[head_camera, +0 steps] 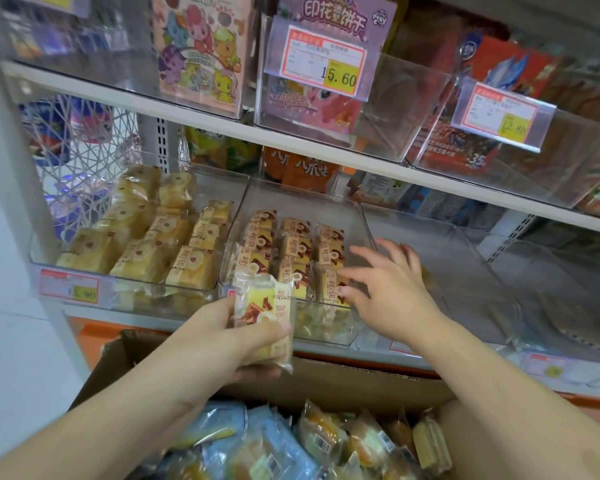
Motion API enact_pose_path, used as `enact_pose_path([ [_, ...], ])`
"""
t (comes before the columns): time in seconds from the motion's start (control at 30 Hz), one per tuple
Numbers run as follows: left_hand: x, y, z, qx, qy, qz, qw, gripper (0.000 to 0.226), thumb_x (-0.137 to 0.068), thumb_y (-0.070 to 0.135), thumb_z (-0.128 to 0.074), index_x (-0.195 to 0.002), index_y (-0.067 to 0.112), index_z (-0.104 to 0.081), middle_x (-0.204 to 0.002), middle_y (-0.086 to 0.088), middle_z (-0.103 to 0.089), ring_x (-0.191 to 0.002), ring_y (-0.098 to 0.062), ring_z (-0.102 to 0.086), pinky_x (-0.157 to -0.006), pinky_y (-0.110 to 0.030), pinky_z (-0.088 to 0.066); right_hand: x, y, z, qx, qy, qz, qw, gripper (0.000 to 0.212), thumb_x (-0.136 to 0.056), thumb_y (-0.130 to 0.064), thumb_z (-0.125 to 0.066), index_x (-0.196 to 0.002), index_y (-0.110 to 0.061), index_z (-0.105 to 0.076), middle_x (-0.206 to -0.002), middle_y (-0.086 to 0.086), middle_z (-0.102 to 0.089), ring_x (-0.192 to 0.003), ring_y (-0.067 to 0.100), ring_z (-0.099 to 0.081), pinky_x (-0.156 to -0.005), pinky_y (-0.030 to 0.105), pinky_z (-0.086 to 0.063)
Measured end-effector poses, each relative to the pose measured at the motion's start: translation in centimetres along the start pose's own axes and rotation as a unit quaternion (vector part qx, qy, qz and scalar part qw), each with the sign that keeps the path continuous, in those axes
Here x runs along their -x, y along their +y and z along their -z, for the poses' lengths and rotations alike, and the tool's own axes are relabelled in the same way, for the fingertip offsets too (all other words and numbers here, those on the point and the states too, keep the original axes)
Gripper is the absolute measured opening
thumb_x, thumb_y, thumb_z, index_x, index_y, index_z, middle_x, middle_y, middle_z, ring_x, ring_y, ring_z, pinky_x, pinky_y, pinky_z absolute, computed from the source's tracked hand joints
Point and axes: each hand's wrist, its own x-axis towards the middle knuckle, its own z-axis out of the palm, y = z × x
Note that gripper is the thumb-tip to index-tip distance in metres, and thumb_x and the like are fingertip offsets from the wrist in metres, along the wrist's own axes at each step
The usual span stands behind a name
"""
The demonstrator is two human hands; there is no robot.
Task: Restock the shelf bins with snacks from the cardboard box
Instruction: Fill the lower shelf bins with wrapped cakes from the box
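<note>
My left hand grips a wrapped chocolate cake snack just in front of the middle clear bin. That bin holds several rows of the same brown-and-yellow packs. My right hand is spread open over the bin's front right corner, its fingertips touching the nearest packs. Below, the cardboard box holds several wrapped snacks in blue and yellow packs.
To the left stands a clear bin filled with yellow cake packs. Right of the middle bin sit clear bins that look nearly bare. The shelf above carries bins of cartoon biscuit boxes and price tags.
</note>
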Motion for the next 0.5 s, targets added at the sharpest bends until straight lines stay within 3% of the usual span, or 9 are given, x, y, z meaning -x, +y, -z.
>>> enact_pose_path([
  [0.1,0.0,0.5,0.4,0.055,-0.003,0.008,0.998,0.038,-0.096,0.008,-0.071,-0.133,0.012,-0.064,-0.113,-0.012,-0.079,-0.101,-0.03,-0.078,-0.087,-0.051,-0.064,2.0,-2.4,2.1,-0.193,0.013,0.043,0.98,0.07,-0.094,-0.013,-0.068,-0.154,-0.04,-0.045,-0.162,-0.019,-0.037,-0.155,0.003,-0.019,-0.132,0.043,-0.017],
  [0.17,0.0,0.5,0.8,0.033,-0.011,-0.005,0.999,0.032,-0.098,0.017,-0.071,-0.13,0.021,-0.07,-0.114,-0.005,-0.08,-0.106,-0.022,-0.077,-0.095,-0.046,-0.059,4.1,-4.4,3.7,-0.307,-0.015,0.096,0.947,0.083,-0.089,-0.004,-0.069,-0.157,-0.04,-0.038,-0.16,-0.027,-0.035,-0.151,-0.009,-0.024,-0.128,0.028,-0.027],
  [0.23,0.0,0.6,1.1,0.005,-0.033,-0.016,0.999,0.023,-0.098,0.028,-0.071,-0.12,0.027,-0.077,-0.113,-0.002,-0.08,-0.104,-0.015,-0.074,-0.096,-0.038,-0.048,5.6,-6.2,4.7,-0.331,-0.048,0.157,0.929,0.087,-0.089,-0.007,-0.072,-0.159,-0.04,-0.032,-0.162,-0.031,-0.029,-0.153,-0.009,-0.021,-0.125,0.019,-0.023],
  [0.37,0.4,1.1,1.2,-0.005,-0.056,-0.031,0.998,0.028,-0.095,0.039,-0.07,-0.116,0.022,-0.078,-0.103,-0.001,-0.081,-0.086,-0.011,-0.075,-0.08,-0.033,-0.048,5.3,-7.9,4.5,-0.314,-0.007,0.179,0.932,0.081,-0.087,-0.021,-0.085,-0.154,-0.042,-0.043,-0.155,-0.029,-0.04,-0.152,0.0,-0.03,-0.126,0.033,-0.029],
  [0.43,0.4,1.5,1.1,0.009,-0.046,-0.045,0.998,0.032,-0.094,0.043,-0.071,-0.118,0.022,-0.076,-0.098,0.001,-0.081,-0.08,-0.009,-0.074,-0.076,-0.032,-0.05,4.7,-8.1,4.6,-0.33,0.016,0.161,0.93,0.079,-0.085,-0.012,-0.086,-0.15,-0.038,-0.05,-0.148,-0.027,-0.048,-0.147,0.001,-0.039,-0.123,0.032,-0.035],
  [0.5,0.1,1.9,1.2,0.022,-0.019,-0.056,0.998,0.036,-0.091,0.044,-0.073,-0.12,0.022,-0.073,-0.1,-0.003,-0.082,-0.085,-0.015,-0.078,-0.074,-0.032,-0.053,4.4,-8.2,4.9,-0.343,-0.011,0.157,0.926,0.087,-0.084,0.001,-0.082,-0.151,-0.041,-0.048,-0.148,-0.029,-0.049,-0.146,-0.005,-0.039,-0.123,0.025,-0.035],
])
